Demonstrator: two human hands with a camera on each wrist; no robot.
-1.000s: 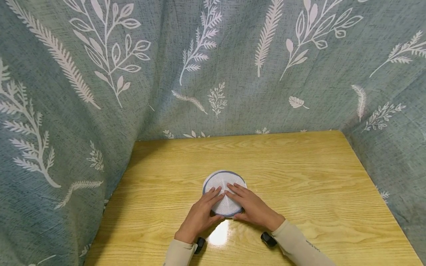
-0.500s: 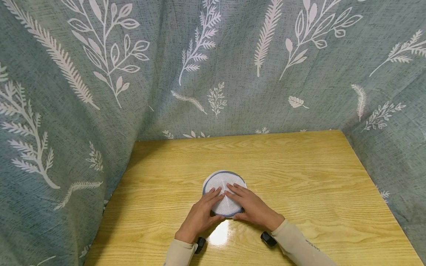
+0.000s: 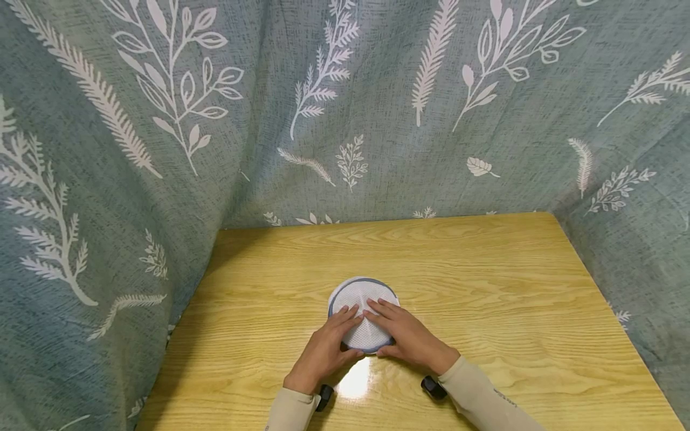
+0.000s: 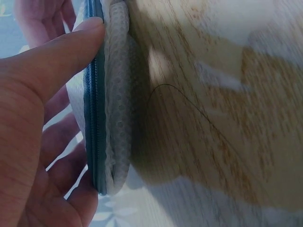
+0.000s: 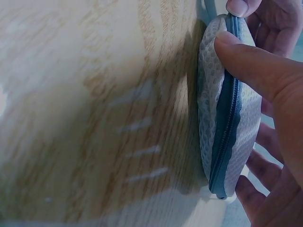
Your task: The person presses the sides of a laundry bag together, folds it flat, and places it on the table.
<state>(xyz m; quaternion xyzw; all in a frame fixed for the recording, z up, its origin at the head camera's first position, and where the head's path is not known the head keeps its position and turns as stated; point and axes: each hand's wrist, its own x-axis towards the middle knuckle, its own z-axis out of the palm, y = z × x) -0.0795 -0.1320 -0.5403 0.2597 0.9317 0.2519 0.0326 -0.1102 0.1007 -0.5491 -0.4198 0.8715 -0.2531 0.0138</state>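
Observation:
A round white mesh laundry bag (image 3: pixel 366 335) with a blue-grey edge lies on the table, seen in the head view. My left hand (image 3: pixel 322 353) holds its near left side, fingers over the top and thumb at the near edge. From the right, my right hand (image 3: pixel 414 337) holds it the same way, the fingertips of both hands almost meeting. In the left wrist view the left thumb (image 4: pixel 71 49) presses beside the zipper (image 4: pixel 96 109). The right wrist view has the right thumb (image 5: pixel 251 59) across the zipper (image 5: pixel 227 123). Part of the top is hidden under the fingers.
The wooden table (image 3: pixel 485 287) spreads around the bag, with a bright light reflection near its front. Grey-blue curtains (image 3: pixel 399 149) with white leaf prints stand behind and at both sides. A black wrist device (image 3: pixel 433 388) is under the right forearm, another (image 3: pixel 324 397) at the left wrist.

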